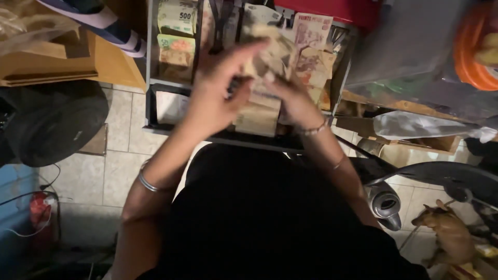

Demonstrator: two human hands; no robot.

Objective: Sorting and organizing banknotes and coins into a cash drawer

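Observation:
Both of my hands are raised over an open cash drawer point(151, 98) with several compartments of banknotes. My left hand point(220, 88) and my right hand point(290, 96) together hold a stack of beige banknotes point(272, 54), which is blurred by motion. A lower part of the stack point(257, 116) hangs between my wrists. More notes lie in the drawer: green ones point(176, 31) at the left and reddish ones point(314, 49) at the right. A metal bangle point(148, 181) circles my left wrist and a bracelet point(311, 129) my right.
A wooden surface point(109, 62) is at the upper left, with a dark round object point(54, 129) below it. An orange item point(474, 52) sits at the upper right. A grey jug point(386, 205) and a brown dog point(451, 236) are on the tiled floor at the lower right.

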